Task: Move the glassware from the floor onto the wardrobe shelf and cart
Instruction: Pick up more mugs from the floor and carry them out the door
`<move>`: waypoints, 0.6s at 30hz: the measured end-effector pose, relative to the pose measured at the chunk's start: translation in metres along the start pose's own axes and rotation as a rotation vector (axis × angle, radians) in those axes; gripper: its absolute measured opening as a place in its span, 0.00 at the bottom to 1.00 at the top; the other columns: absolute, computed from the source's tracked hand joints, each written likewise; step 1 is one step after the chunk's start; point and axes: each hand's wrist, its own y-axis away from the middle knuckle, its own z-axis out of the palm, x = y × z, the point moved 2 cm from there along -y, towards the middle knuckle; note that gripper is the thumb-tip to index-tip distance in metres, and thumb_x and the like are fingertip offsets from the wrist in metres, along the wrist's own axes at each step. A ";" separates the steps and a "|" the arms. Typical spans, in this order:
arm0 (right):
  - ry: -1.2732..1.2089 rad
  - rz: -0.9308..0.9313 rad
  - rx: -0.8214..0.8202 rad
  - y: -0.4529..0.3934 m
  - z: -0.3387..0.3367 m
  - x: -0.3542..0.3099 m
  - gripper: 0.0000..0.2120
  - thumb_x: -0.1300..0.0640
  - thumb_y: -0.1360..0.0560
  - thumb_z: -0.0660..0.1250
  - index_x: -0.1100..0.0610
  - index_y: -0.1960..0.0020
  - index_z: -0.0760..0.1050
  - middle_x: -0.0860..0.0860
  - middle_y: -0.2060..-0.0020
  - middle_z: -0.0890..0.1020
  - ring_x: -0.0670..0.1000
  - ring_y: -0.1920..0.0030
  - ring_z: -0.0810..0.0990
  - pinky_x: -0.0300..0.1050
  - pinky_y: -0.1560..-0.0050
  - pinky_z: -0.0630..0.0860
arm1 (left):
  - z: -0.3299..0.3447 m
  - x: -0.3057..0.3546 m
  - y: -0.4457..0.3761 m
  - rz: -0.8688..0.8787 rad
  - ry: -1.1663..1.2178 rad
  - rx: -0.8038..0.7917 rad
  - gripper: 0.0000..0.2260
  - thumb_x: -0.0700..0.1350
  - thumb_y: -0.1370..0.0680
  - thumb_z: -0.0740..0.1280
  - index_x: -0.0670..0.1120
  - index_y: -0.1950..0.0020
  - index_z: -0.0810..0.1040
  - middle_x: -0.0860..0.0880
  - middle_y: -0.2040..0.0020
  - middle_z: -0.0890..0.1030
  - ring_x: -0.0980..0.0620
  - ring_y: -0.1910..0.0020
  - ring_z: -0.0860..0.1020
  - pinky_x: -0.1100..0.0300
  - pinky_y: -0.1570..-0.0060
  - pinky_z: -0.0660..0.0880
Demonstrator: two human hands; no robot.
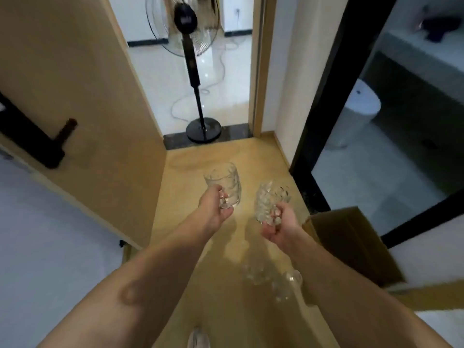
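— Above the wooden floor (200,285), what have you got in each hand?

— My left hand (213,209) grips a clear glass mug (223,184) low on its body, fingers curled round it, held up in the air and leaning a little to the left. My right hand (278,224) cups a cut-pattern glass (270,202) from below, fingers wrapped round its base. The two glasses are near each other but apart.

— Anything left down there?

— Yes, more glassware (273,280) sits on the floor below my right forearm, blurred, so I cannot count the pieces. A cardboard box (351,244) lies just beside it to the right.

— And around you?

— Ahead, a black standing fan (193,79) stands in the doorway on pale tiles. A wooden door (75,84) with a dark handle (50,144) is on my left, a black-framed glass panel (334,96) on my right.
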 end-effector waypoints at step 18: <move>0.676 -0.348 -0.737 0.220 0.114 -0.070 0.15 0.48 0.22 0.60 0.54 0.66 0.66 0.53 0.67 0.73 0.56 0.62 0.76 0.47 0.61 0.78 | -0.096 0.035 0.338 0.605 0.483 0.422 0.10 0.46 0.23 0.61 0.49 0.64 0.68 0.51 0.63 0.71 0.49 0.61 0.76 0.49 0.37 0.76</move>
